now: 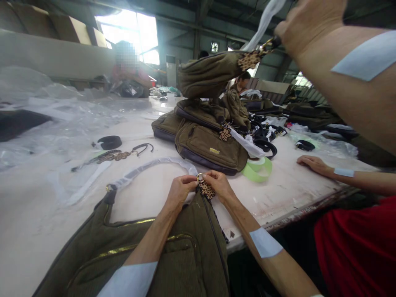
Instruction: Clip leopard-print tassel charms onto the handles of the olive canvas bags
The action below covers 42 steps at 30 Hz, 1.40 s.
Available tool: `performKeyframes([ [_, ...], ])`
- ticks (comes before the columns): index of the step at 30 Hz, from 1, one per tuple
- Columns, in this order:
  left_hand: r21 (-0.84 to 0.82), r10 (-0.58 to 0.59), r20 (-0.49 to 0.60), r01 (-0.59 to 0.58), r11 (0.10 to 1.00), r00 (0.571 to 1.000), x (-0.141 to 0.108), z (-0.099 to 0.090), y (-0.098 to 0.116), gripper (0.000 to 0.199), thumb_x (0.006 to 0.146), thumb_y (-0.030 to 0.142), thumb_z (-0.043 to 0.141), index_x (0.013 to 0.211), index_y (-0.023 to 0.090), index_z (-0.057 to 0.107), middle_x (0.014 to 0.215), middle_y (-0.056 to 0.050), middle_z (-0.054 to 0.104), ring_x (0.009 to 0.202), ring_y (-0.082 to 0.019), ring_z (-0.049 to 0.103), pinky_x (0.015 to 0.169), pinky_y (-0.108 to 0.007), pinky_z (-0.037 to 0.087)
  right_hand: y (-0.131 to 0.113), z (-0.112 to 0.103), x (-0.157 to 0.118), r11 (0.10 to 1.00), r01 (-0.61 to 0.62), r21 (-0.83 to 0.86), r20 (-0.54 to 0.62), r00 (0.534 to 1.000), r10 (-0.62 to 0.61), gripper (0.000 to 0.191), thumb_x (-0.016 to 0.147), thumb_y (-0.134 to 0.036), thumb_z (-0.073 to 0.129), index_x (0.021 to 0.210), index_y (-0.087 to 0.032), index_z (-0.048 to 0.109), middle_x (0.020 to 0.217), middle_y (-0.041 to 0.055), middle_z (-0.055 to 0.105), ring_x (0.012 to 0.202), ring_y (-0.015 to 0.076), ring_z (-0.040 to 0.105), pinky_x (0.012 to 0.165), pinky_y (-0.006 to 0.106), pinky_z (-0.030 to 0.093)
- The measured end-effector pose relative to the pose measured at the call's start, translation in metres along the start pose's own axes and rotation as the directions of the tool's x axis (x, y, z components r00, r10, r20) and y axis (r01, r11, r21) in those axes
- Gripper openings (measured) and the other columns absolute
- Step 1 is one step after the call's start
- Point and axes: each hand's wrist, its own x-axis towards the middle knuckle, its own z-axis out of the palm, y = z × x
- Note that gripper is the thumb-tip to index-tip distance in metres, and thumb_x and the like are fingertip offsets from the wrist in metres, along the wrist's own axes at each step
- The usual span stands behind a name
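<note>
Near the front edge of the worktop, the person's left hand and right hand meet over a small metal ring, the fingers of both closed in a tight pinch on it. A leopard-print tag hangs just below, between the wrists. Under the forearms lies an olive corduroy bag, soft and limp, and probably light enough to slump wherever it's tugged; its top edge looks the best place to steady it. The ring is another matter: small, hard, likely slick, so strictly a fingertip job. A plastic-wrapped strap arcs from the bag across the worktop. Farther up sit more olive bags, with a co-worker's hand resting nearby, well apart from the pinching pair.
</note>
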Motion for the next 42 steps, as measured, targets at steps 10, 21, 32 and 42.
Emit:
performKeyframes([
  [10,0.006,-0.006,0.059,0.006,1.0,0.998,0.001,-0.002,0.0,0.027,0.055,0.021,0.072,0.08,0.011,0.071,0.081,-0.008,0.072,0.076,-0.017,0.063,0.078,-0.029,0.046,-0.004,-0.007,-0.007,0.989,-0.141,0.049,0.06,0.989,0.138,0.039,0.053,-0.045,0.076,0.067,-0.016,0.055,0.052,-0.004,0.055,0.041,0.0063,0.043,0.041,0.019,0.027],
  [21,-0.012,0.002,0.066,-0.002,1.0,0.998,0.0,0.0,0.003,0.03,0.053,0.018,0.071,0.082,0.013,0.067,0.076,-0.003,0.067,0.073,-0.015,0.061,0.071,-0.026,0.045,-0.002,-0.018,-0.013,0.976,-0.205,0.077,0.267,0.947,0.178,0.045,0.048,-0.026,0.083,0.087,-0.014,0.064,0.073,0.0007,0.067,0.061,0.0101,0.058,0.059,0.022,0.041],
  [32,0.042,-0.01,0.209,0.001,0.999,0.978,-0.006,0.001,0.005,0.049,0.054,0.01,0.062,0.102,0.019,0.063,0.098,-0.001,0.062,0.069,-0.011,0.056,0.061,-0.022,0.04,-0.004,-0.031,-0.019,0.981,-0.111,0.159,0.321,0.945,0.055,0.052,0.056,-0.024,0.08,0.104,-0.017,0.06,0.091,0.004,0.069,0.073,0.014,0.062,0.067,0.025,0.045],
  [42,0.075,0.015,0.232,-0.033,0.997,0.973,-0.003,-0.001,0.004,0.05,0.055,0.01,0.061,0.104,0.019,0.063,0.102,-0.003,0.063,0.083,-0.015,0.058,0.074,-0.025,0.042,-0.003,-0.029,-0.018,0.991,-0.076,0.106,0.317,0.948,0.039,0.054,0.058,-0.022,0.077,0.109,-0.02,0.058,0.095,0.0041,0.068,0.081,0.0176,0.064,0.076,0.031,0.048],
])
